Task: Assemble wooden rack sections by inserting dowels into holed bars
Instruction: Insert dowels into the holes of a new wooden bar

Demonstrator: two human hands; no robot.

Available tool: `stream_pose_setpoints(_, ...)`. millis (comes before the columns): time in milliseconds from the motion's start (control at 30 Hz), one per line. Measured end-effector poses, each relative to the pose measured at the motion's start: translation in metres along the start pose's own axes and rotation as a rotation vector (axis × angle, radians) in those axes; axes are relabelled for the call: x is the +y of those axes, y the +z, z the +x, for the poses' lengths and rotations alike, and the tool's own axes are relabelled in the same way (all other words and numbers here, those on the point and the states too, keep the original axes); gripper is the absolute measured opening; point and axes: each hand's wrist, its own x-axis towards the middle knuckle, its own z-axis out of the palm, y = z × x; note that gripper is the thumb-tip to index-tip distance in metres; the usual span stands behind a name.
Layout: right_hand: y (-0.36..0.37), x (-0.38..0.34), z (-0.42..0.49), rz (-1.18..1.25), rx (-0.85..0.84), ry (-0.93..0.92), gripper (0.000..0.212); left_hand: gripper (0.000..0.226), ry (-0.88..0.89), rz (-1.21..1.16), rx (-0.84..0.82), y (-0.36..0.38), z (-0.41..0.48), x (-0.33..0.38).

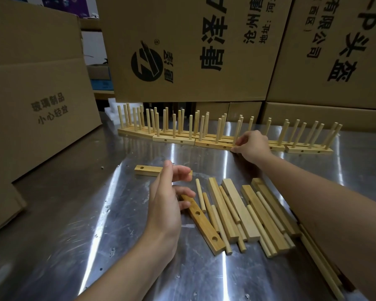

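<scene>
Row of assembled rack sections (174, 140) stands at the bench (85, 224) rear. Right-hand grip (253, 145) is pinched on one section's bar end. Left-hand grip (166, 200) is loose, fingers apart, fingertips on the dark holed bar (202, 222). Loose dowels (200, 195) and plain bars (240, 209) lie beside it, with cartons (193, 51) behind.

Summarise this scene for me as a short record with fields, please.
surface: metal table
far row: assembled sections, dowels upright
right hand: pinches a section in that row
left hand: fingers relaxed, over the dark holed bar
loose stock: bars and loose dowels, piled near
lone bar: beyond left hand
backdrop: cardboard boxes
</scene>
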Motion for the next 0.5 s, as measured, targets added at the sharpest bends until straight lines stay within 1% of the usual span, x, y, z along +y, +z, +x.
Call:
stream_pose_setpoints(167,0.004,-0.005,0.002,-0.012,0.018,0.031,0.021,0.051,-0.002,-0.005,-0.01,0.001,-0.003,0.002)
stream_pose_setpoints(433,0.006,-0.012,-0.002,-0.046,0.057,0.088,0.018,0.051,0.004,0.0,-0.006,0.002,0.0,0.001)
stream_pose_setpoints(500,0.004,-0.017,-0.003,-0.086,0.119,0.115,0.025,0.051,0.006,-0.002,-0.003,0.001,0.0,0.001)
